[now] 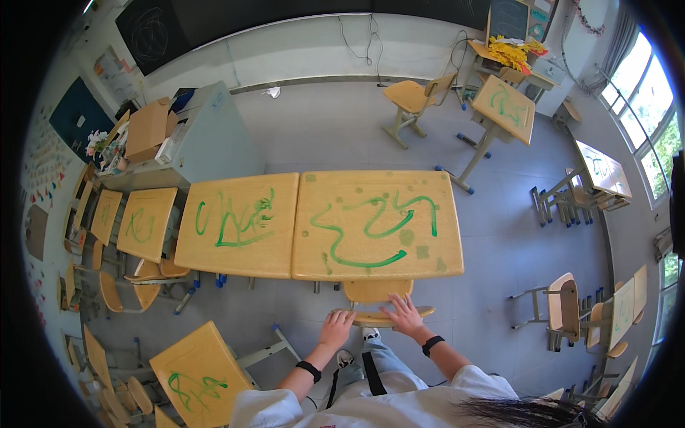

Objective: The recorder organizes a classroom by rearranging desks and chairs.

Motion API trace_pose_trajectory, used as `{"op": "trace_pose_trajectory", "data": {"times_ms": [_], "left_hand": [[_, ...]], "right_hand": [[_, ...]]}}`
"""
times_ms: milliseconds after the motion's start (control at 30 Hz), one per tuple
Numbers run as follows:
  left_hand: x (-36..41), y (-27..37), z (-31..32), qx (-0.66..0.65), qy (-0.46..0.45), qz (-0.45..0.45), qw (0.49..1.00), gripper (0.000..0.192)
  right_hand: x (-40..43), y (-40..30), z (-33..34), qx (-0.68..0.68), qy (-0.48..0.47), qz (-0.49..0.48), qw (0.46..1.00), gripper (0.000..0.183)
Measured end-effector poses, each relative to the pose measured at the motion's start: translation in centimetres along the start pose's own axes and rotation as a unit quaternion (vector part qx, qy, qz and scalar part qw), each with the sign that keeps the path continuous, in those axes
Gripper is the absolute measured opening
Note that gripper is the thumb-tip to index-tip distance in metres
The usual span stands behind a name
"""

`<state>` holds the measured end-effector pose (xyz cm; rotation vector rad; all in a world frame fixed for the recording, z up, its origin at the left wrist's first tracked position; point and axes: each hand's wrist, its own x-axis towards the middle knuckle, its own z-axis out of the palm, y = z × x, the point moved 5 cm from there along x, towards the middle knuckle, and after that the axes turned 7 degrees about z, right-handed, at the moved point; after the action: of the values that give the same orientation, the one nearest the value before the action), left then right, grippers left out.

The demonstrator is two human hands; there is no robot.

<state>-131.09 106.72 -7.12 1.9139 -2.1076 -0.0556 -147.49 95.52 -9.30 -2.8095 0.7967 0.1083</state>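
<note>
Just in front of me is a wooden school chair, its seat (379, 290) partly under a desk and its backrest (374, 319) towards me. My left hand (337, 327) rests on the left end of the backrest, fingers over its top edge. My right hand (404, 316) lies on the backrest's right part with its fingers spread; whether it grips is not clear. Beyond the chair, two wooden desktops stand side by side, the right one (353, 246) and the left one (241, 257), both with green marker-like scrawls.
Another scrawled desk (200, 369) stands at the lower left. A grey cabinet (225, 134) with a cardboard box (147, 128) is at the upper left. Ahead are a chair (409, 96) and a tilted desk (522, 115); more desks and chairs line both sides.
</note>
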Motion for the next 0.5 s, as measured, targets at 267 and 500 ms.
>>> {"op": "trace_pose_trajectory", "data": {"times_ms": [267,500], "left_hand": [[1.1,-0.6,0.4,-0.009,-0.005,-0.023,1.0,0.035],[-2.1,-0.6,1.8,-0.023,-0.066,-0.027,0.997,0.038]], "right_hand": [[6.9,3.9,-1.1,-0.059,0.067,0.107,0.99,0.103],[8.6,3.5,-1.6,-0.077,0.06,0.119,0.988,0.101]]}}
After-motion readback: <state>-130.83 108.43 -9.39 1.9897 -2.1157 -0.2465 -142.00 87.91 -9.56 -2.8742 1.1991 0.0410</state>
